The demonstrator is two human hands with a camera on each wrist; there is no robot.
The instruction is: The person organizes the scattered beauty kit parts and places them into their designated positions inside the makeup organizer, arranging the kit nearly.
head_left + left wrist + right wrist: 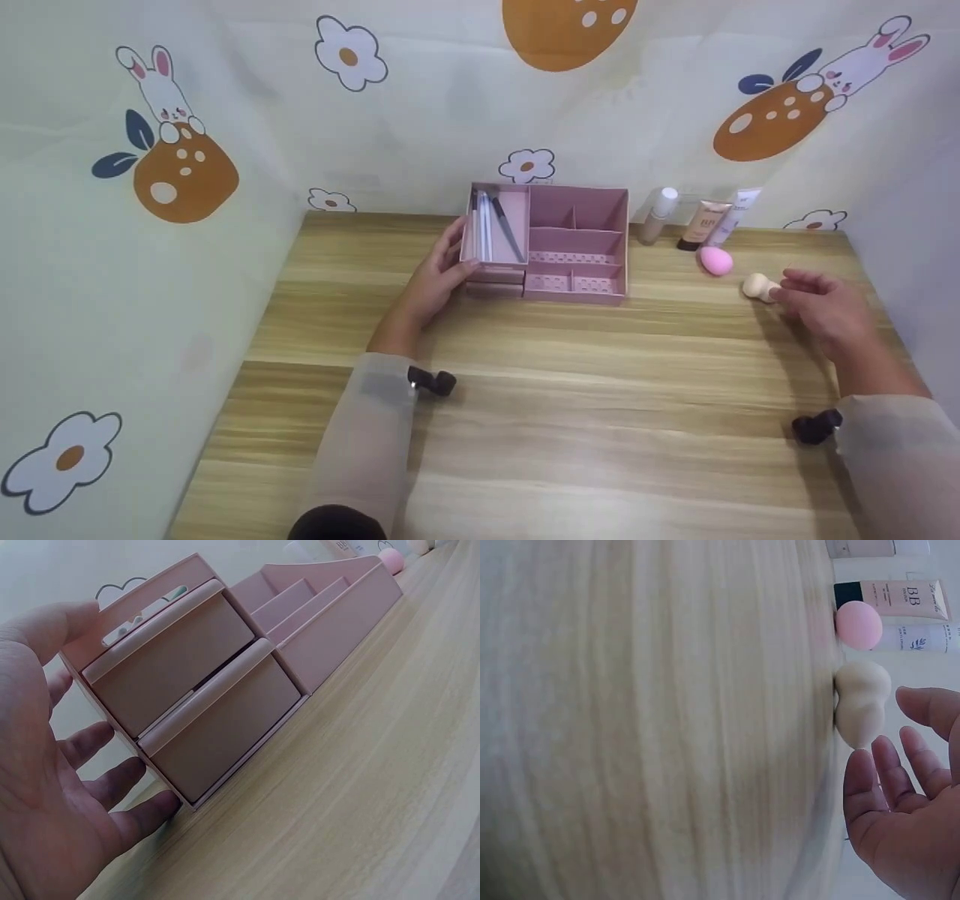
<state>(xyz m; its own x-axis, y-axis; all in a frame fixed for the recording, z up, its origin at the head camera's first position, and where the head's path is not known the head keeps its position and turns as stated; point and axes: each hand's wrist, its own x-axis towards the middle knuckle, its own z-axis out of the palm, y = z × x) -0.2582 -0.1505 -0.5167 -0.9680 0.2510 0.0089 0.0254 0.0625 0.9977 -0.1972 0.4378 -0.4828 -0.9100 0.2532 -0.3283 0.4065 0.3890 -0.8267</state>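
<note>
A pink organizer [575, 302] has two drawers in its lower left part and pens [485, 225] in the tray above them. My left hand [439, 271] holds its left side. In the left wrist view the thumb [71, 619] lies at the upper front edge while the other fingers run along the side wall. At the right, a beige gourd-shaped makeup sponge [757, 287] rests on the table. Beside it is my right hand [829, 311], its fingers loosely spread and the fingertips right at the sponge's near end. Nothing shows within its palm.
Behind and left of the beige sponge lies a pink egg-shaped sponge [716, 261]. A BB cream tube [705, 223], a white tube [737, 214] and a white-capped bottle [657, 217] stand near the back edge. A patterned cloth [420, 112] hangs behind the wooden table [570, 405].
</note>
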